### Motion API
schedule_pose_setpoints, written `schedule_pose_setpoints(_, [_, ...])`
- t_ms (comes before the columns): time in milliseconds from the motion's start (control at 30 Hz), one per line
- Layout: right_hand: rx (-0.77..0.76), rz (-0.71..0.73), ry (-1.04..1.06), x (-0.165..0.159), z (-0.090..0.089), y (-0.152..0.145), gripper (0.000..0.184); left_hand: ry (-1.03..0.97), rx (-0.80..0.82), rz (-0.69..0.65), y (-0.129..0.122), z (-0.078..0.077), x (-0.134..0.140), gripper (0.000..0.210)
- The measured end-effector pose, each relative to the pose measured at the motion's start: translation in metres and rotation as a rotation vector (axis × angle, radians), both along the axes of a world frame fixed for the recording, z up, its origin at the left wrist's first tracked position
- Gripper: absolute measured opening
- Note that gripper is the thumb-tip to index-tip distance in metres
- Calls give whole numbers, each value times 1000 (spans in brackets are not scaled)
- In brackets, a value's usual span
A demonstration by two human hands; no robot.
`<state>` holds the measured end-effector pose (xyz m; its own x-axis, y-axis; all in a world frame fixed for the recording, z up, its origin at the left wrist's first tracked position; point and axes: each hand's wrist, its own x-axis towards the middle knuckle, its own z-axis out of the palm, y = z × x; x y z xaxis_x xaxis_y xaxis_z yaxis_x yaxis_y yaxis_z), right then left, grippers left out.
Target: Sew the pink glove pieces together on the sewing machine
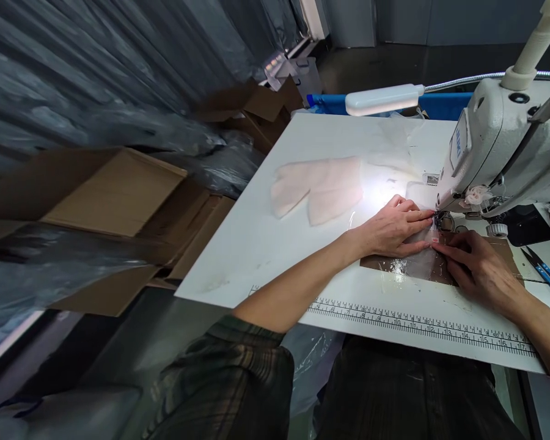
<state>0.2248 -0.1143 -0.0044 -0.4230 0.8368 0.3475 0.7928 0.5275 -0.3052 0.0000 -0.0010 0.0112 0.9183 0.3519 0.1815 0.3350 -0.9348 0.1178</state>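
The right hand (481, 267), half curled, sets its fingertips at the right edge of the sheer cloth (419, 266); whether it pinches, one cannot tell. The left hand (394, 226), nearer the machine (481, 143), lies flat and spread across the cloth, whose length seems to run away from the bench's (238, 256) front edge.

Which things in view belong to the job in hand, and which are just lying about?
In the job:
left hand and right hand, fingers on sheer material
sewing machine

Lying about, apparently:
blue-handled scissors
open cardboard box
pale pink piece, untouched; may belong, can't tell
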Motion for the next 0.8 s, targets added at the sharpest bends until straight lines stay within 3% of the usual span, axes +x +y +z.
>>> schedule_pose_setpoints(367, [18,29,-20,0,8,3,35,34,28,1,0,1,1,49])
schedule_pose_setpoints(600, [-31,3,5,2,4,4,36,36,57,-4,0,-1,1,50])
schedule_pose_setpoints(800, [17,6,21,4,1,5,35,-23,130,4,-3,-1,3,49])
